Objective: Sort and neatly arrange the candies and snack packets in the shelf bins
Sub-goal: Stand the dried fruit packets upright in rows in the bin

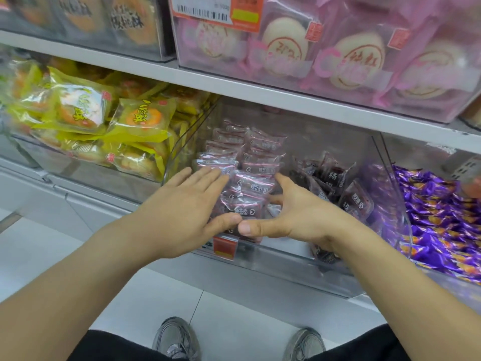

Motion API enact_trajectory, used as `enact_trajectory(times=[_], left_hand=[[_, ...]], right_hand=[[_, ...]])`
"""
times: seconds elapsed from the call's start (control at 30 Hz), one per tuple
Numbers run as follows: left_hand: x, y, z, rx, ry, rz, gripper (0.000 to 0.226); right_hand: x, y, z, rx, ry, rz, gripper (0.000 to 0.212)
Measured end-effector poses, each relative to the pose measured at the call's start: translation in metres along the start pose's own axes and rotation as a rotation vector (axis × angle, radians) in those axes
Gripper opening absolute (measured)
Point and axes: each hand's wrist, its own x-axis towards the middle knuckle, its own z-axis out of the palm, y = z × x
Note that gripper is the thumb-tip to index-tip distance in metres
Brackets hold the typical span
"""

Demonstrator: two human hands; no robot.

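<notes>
1. A person stands at a shop shelf, seen from a head camera looking down; both bare forearms reach from the bottom corners of the frame toward a clear plastic bin point(395, 201) at centre.
2. In the left half of this bin, pink-wrapped candy packets point(247, 188) lie in two tidy columns running from the front edge up and away toward the back of the shelf.
3. The left hand point(192, 204) lies flat, fingers straight, against the left flank of the front packets, its thumb at their front edge.
4. The right hand point(289, 212) cups the right flank, fingers spread and lightly bent, thumb pointing left; the two thumbs almost touch at lower centre. Neither hand clutches a packet.
5. The packets sit between the palms, so the coming move is likely a squeeze inward to square the column.
6. Loose dark plum packets point(335, 186) lie jumbled just right of the right hand, which is the nearer hand to them.
7. Yellow pastry packets point(109, 126) fill the bin at left; purple candies point(442, 217) fill the bin at right.
</notes>
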Motion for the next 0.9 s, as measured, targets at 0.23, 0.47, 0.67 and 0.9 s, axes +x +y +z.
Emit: enact_trajectory(times=[0.23,0.47,0.67,0.9], left_hand=[[0.004,-0.003,0.006,0.099,0.023,0.020,0.099],[0.011,-0.001,-0.009,0.010,-0.060,0.016,0.102],[0.037,0.023,-0.019,-0.089,-0.074,-0.031,0.120],[0.055,0.031,0.004,0.002,-0.039,-0.029,0.109]], right_hand=[[0.016,0.000,-0.003,-0.098,-0.035,-0.058,0.147],[0.014,0.012,-0.032,0.033,0.051,-0.072,0.127],[0.043,0.003,-0.037,-0.359,0.356,-0.214,0.038],[0.067,0.009,-0.040,-0.333,0.370,-0.111,0.021]])
